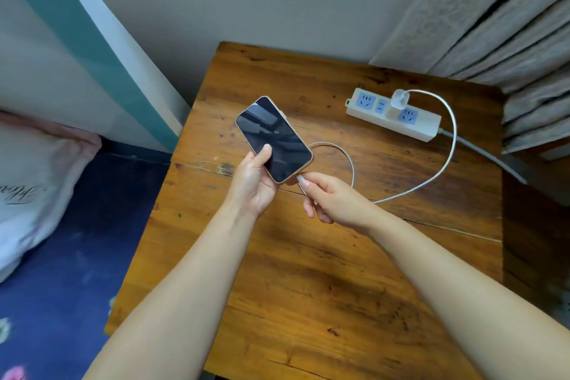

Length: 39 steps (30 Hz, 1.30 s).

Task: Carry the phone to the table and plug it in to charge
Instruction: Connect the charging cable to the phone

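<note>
We hold the phone (274, 139) in our left hand (253, 182) above the table (324, 271), screen up and dark, thumb on the glass. Our right hand (334, 197) pinches the cable (444, 163) end right at the phone's bottom edge. Beyond the phone, the cable loops to a charger (398, 102) in the power strip (393, 114)

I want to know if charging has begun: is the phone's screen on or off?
Off. The phone in the left hand shows a dark screen with only reflections; the right hand holds the cable end at its bottom edge.
</note>
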Motion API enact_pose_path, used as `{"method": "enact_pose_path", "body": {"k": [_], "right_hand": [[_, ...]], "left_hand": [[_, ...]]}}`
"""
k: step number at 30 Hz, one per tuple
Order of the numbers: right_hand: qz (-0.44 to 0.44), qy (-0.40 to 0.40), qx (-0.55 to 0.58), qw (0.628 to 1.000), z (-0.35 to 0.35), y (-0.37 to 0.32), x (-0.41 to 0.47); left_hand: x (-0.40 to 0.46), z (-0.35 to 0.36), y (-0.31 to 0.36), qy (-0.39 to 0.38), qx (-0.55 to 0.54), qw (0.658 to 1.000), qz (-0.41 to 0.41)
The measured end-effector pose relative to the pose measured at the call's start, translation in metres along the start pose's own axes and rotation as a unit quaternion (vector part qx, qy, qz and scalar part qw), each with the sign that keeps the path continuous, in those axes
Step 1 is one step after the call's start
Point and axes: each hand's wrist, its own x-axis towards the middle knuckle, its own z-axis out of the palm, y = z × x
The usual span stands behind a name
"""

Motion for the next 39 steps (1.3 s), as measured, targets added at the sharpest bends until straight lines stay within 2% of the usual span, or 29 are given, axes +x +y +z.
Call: {"method": "enact_pose_path", "body": {"k": [5,13,17,25,30,36,39], "right_hand": [[-0.001,-0.015,-0.011,1.0,0.002,0.001,-0.003],[-0.001,0.008,-0.022,1.0,0.004,0.001,-0.007],[0.01,0.01,-0.032,0.999,0.003,0.0,-0.008],[0.013,0.036,0.026,0.999,0.009,0.0,-0.009],[-0.006,0.083,0.048,0.995,0.009,0.0,-0.008],[-0.014,0.085,0.076,0.993,0.01,0.0,-0.004],[-0.003,0.055,0.098,0.994,0.009,0.001,-0.004]], "left_hand": [[0.0,-0.002,0.001,0.018,-0.009,1.0,-0.007],[-0.001,-0.006,-0.001,0.021,-0.007,1.0,-0.02],[-0.001,-0.005,-0.001,0.012,0.023,1.0,-0.017],[-0.003,0.004,0.0,-0.01,0.081,0.997,0.008],[-0.003,0.012,0.002,-0.018,0.102,0.994,0.021],[-0.004,0.019,0.005,-0.034,0.136,0.99,0.034],[-0.004,0.016,0.008,-0.045,0.161,0.985,0.03]]}}
